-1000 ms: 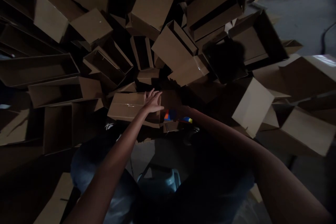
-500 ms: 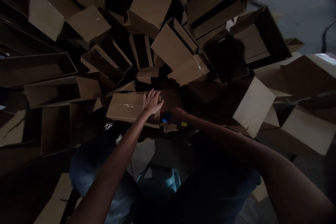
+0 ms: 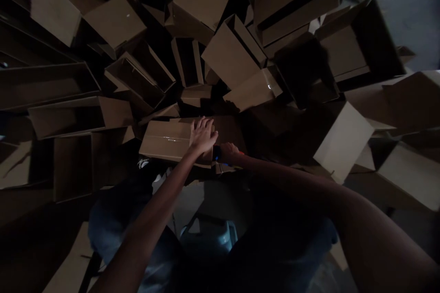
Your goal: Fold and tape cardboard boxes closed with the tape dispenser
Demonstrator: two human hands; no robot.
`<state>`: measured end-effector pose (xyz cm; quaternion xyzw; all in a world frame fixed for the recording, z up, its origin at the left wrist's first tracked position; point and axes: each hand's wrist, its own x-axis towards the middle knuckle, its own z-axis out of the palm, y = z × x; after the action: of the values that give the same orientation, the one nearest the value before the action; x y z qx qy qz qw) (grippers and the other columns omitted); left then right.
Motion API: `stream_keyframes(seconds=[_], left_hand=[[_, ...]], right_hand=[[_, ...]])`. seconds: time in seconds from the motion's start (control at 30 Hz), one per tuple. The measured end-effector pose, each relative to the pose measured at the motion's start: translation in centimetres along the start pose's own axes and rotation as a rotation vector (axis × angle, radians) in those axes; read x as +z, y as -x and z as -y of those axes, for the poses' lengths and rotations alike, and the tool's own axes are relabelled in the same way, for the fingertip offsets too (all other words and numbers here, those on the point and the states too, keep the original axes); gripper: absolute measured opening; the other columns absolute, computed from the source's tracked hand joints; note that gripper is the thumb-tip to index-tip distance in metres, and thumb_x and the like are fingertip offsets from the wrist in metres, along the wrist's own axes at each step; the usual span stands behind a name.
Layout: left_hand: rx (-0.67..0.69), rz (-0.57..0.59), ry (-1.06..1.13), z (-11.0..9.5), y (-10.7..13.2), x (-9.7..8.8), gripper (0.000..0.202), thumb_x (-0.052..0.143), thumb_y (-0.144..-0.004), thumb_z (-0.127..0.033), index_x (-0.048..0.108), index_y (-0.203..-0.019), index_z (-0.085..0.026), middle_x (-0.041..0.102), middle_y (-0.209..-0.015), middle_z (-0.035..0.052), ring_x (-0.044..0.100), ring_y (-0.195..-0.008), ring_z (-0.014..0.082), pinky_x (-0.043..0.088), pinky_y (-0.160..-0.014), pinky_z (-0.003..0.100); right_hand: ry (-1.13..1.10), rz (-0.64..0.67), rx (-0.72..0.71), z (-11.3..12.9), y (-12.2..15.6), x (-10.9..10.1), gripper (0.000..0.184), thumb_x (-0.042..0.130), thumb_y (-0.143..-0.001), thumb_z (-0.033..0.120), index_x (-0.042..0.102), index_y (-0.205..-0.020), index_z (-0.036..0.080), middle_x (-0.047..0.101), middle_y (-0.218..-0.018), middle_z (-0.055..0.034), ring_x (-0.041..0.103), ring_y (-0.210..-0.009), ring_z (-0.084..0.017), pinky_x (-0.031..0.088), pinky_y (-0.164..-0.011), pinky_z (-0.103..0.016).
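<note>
A closed cardboard box [image 3: 165, 139] lies in front of me, with a shiny strip of clear tape along its top seam. On the right part of its top my left hand [image 3: 202, 135] lies flat, fingers spread. Just beyond the box's right end, my right hand [image 3: 229, 152] is closed around what looks like a tape dispenser [image 3: 217, 154], dark with blue and red parts. Shadow and my fingers hide most of it. A darker cardboard surface [image 3: 228, 130] extends behind my right hand.
Open cardboard boxes pile up beyond and to both sides, such as a long one [image 3: 65, 116] at left and a large one [image 3: 357, 50] at right. Between my knees is a light-blue plastic stool [image 3: 208, 236]. Grey floor [image 3: 409, 7] shows at upper right. The light is dim.
My left hand stays on the box, slightly further right in view. My right hand has turned a little at the box's end, and a red part now shows behind it. The view has shifted slightly.
</note>
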<state>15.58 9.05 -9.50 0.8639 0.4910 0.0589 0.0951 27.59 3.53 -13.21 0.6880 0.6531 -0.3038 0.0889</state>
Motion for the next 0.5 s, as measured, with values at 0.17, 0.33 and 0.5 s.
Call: stream_keyframes(seconds=[0.17, 0.33, 0.5], left_hand=[[0.004, -0.010, -0.002, 0.2, -0.3, 0.2, 0.050, 0.042, -0.095, -0.037, 0.048, -0.143, -0.024, 0.051, -0.149, 0.0061, 0.031, -0.148, 0.0245, 0.014, -0.124, 0.048], [0.012, -0.013, 0.029, 0.3, -0.2, 0.1, 0.050, 0.039, -0.097, -0.039, 0.049, -0.143, -0.022, 0.052, -0.148, 0.0082, 0.030, -0.148, 0.0251, 0.014, -0.124, 0.049], [0.001, -0.033, 0.026, 0.2, -0.1, 0.2, 0.047, 0.035, -0.099, -0.041, 0.052, -0.140, -0.025, 0.054, -0.146, 0.0065, 0.032, -0.147, 0.0229, 0.014, -0.124, 0.048]], right_hand=[[0.035, 0.027, 0.048, 0.1, -1.3, -1.3, 0.053, 0.082, -0.070, 0.041, 0.072, -0.117, 0.020, 0.073, -0.118, -0.0132, 0.068, -0.114, -0.031, 0.057, -0.086, -0.031], [0.039, 0.008, 0.103, -2.7, -2.7, -4.9, 0.060, 0.074, -0.075, 0.056, 0.069, -0.122, 0.018, 0.070, -0.124, -0.0136, 0.065, -0.118, -0.032, 0.055, -0.089, -0.033], [-0.052, -0.168, 0.072, -5.2, -3.4, -4.4, 0.058, 0.053, -0.093, 0.034, 0.046, -0.146, 0.011, 0.059, -0.138, -0.0211, 0.061, -0.124, -0.031, 0.050, -0.097, -0.035]])
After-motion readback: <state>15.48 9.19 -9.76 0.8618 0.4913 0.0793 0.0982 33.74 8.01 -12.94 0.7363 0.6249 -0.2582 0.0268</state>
